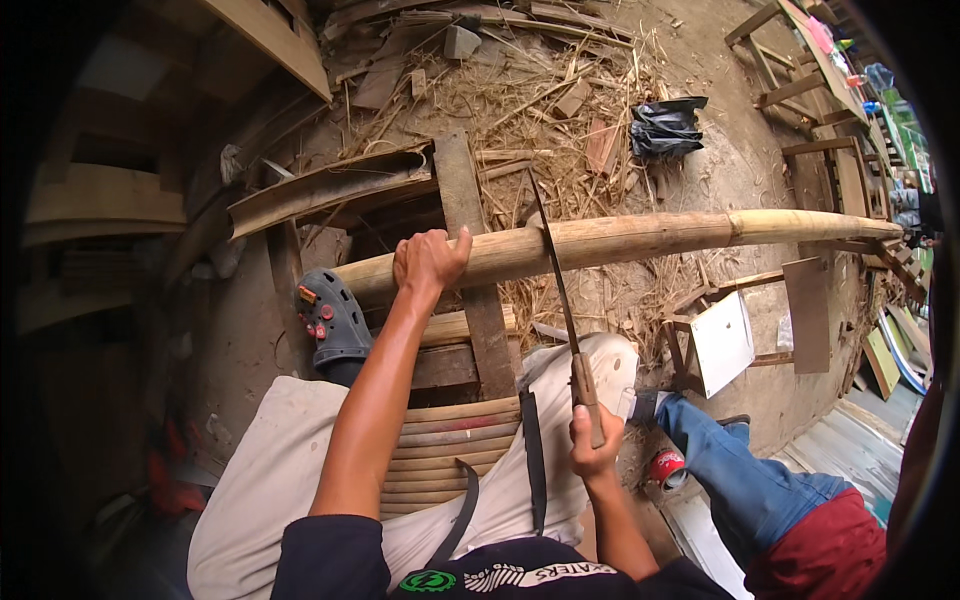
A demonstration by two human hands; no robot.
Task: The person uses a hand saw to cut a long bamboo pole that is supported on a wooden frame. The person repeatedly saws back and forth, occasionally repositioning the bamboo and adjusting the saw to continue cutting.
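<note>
A long, pale bamboo pole [640,236] runs across the view from left to right, lying over a wooden trestle [462,195]. My left hand [430,262] is closed round the pole near its left end, left of the saw. In my right hand [595,445] is the wooden handle of a handsaw [563,290]. Its long dark blade crosses the pole, tip pointing away from me; any cut beneath it is too small to make out. A grey clog [335,322] with red charms presses against the pole's left end.
Bamboo shavings and wood scraps [540,110] litter the ground beyond the pole, with a black plastic bag [668,126] there. To the right stand a small wooden frame with a white panel [723,343], a red can [668,467] and another person's jeans-clad leg [740,480]. Split bamboo [335,185] lies left.
</note>
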